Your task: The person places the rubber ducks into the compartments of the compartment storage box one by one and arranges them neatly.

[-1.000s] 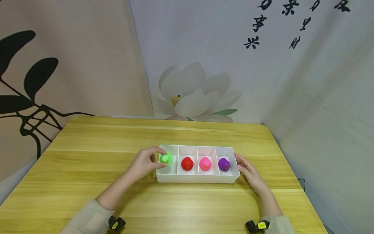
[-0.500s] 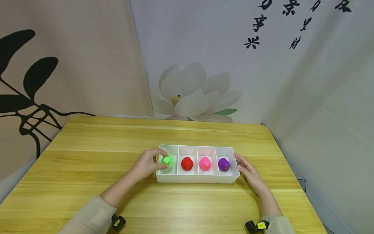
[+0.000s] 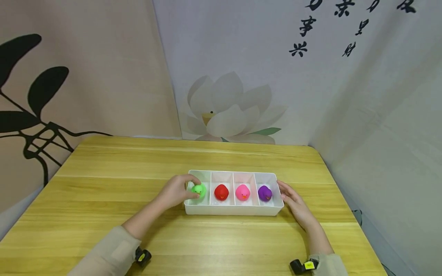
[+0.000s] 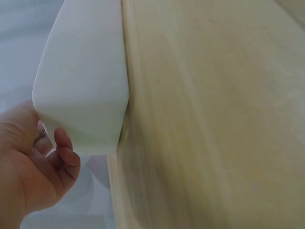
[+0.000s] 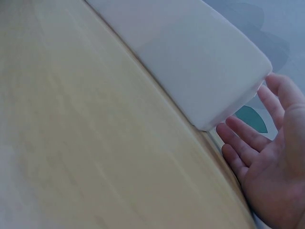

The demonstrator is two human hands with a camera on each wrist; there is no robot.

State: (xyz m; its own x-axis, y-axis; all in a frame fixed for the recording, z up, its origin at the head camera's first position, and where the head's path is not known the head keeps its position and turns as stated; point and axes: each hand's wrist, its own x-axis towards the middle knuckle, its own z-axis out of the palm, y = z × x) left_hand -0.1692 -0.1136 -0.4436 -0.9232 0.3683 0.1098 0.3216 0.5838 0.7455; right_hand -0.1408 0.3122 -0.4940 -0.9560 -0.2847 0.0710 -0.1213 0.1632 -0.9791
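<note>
A white box (image 3: 228,210) with a row of compartments stands on the table. In its leftmost compartment is a green rubber duck (image 3: 199,190), pinched between the thumb and forefinger of my left hand (image 3: 176,191), which reaches over the left end wall. The left wrist view shows the other fingers curled loosely outside that wall. A red duck (image 3: 221,193), a pink duck (image 3: 243,193) and a purple duck (image 3: 265,193) each sit in their own compartment. My right hand (image 3: 297,203) rests its fairly straight fingers against the box's right end; the right wrist view hides the ducks behind the wall.
The wooden table (image 3: 221,237) stretches out on every side of the box. Behind it hangs a pale curtain (image 3: 235,46) with a printed flower and dark characters. Another cloth (image 3: 390,134) hangs along the right side.
My left hand has moved slightly right and down, taking the green duck lower into the leftmost compartment. The right hand and the box stay in place.
</note>
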